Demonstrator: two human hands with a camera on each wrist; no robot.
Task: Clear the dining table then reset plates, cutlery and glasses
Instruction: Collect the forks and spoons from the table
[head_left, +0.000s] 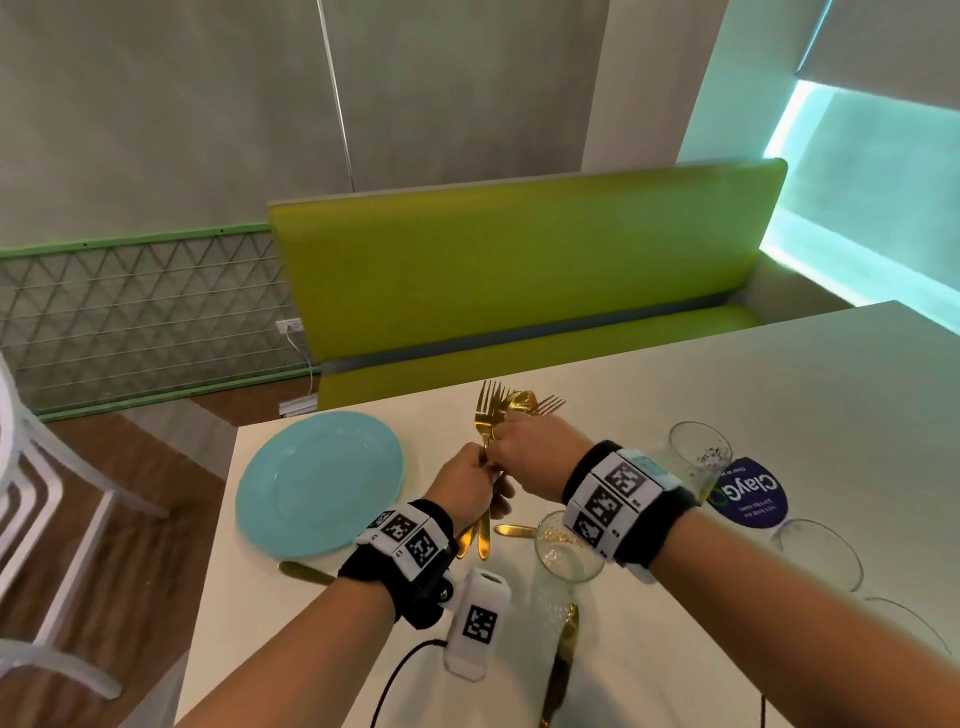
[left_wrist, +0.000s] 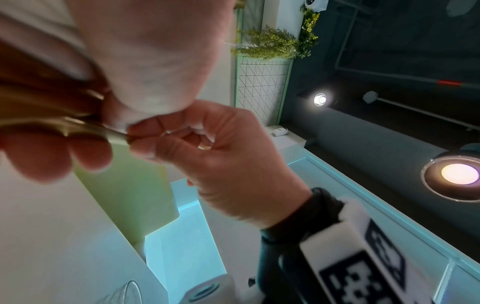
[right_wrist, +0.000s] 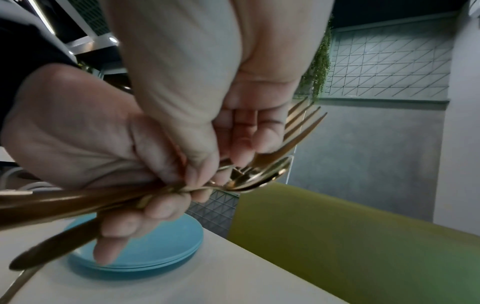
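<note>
Both hands were closed on one bundle of gold cutlery (head_left: 493, 415), held above the white table (head_left: 675, 395). In the head view, the left hand (head_left: 467, 486) was seen pinching the handles low down, and the right hand (head_left: 530, 457) was wrapped around the bundle just above it, the two hands touching. Fork tines and a spoon bowl were fanned out above the right hand. A light blue plate (head_left: 319, 480) lay on the table to the left of the hands. Loose gold pieces (head_left: 514, 530) were lying on the table under the wrists. A clear glass (head_left: 563, 551) stood just below the right wrist, a second glass (head_left: 698, 452) stood farther right, and a round dark blue coaster (head_left: 748, 493) lay beside it.

In the left wrist view, the right hand (left_wrist: 233, 156) was shown from below with thumb and fingers curled onto a gold handle (left_wrist: 85, 127). The left hand's fingers (left_wrist: 44, 156) were blurred at the frame's left edge.

In the right wrist view, the left hand (right_wrist: 85, 148) and right hand (right_wrist: 207, 92) were clasped together around the handles (right_wrist: 64, 201). Fork tines (right_wrist: 303, 127) and a spoon bowl (right_wrist: 262, 176) projected to the right. The blue plates (right_wrist: 155, 246) were seen as a short stack on the table (right_wrist: 182, 288), beneath the hands.
</note>
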